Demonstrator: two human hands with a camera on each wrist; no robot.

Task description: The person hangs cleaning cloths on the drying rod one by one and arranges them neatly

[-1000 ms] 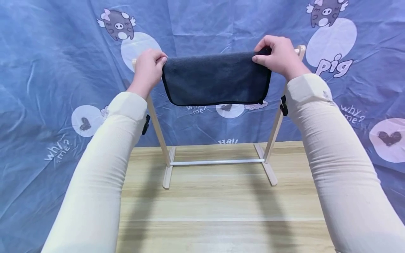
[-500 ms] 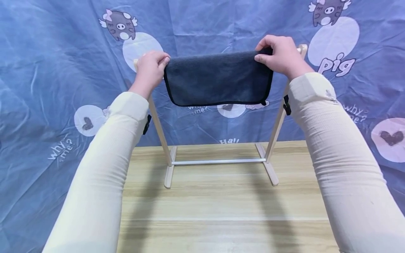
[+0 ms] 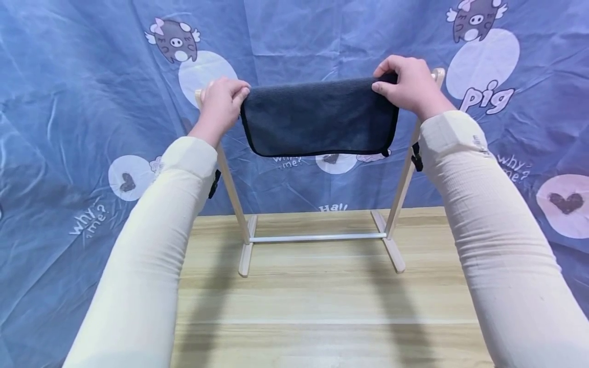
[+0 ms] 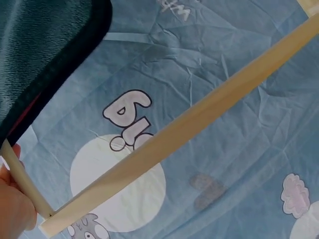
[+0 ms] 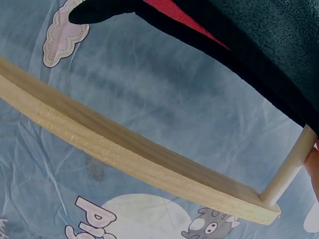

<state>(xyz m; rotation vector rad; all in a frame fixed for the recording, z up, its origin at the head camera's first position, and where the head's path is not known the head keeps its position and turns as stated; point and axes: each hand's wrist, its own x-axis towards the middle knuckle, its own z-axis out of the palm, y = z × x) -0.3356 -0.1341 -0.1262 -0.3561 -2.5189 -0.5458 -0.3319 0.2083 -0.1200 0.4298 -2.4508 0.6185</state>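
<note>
A dark grey towel (image 3: pixel 319 117) with black edging hangs folded over the top rod (image 5: pixel 289 167) of a wooden drying rack (image 3: pixel 234 191). My left hand (image 3: pixel 223 105) pinches the towel's upper left end at the rod. At the upper right end, my right hand (image 3: pixel 411 87) pinches it between thumb and fingers. In the left wrist view, part of my left hand (image 4: pixel 16 204) shows behind the rod's end, below the towel's edge (image 4: pixel 55 64). The right wrist view shows a red layer (image 5: pixel 187 20) between the towel's two hanging sides. Most of the rod is hidden under the towel.
The rack's feet (image 3: pixel 394 255) stand on a light wood-grain surface (image 3: pixel 294 291), joined by a white lower bar (image 3: pixel 317 237). Close behind hangs a blue printed cloth (image 3: pixel 294 41). Slanted side posts (image 5: pixel 124 149) flank the towel.
The head view has shifted slightly. Both hands keep their hold on the towel's ends, and the towel hangs nearly as before.
</note>
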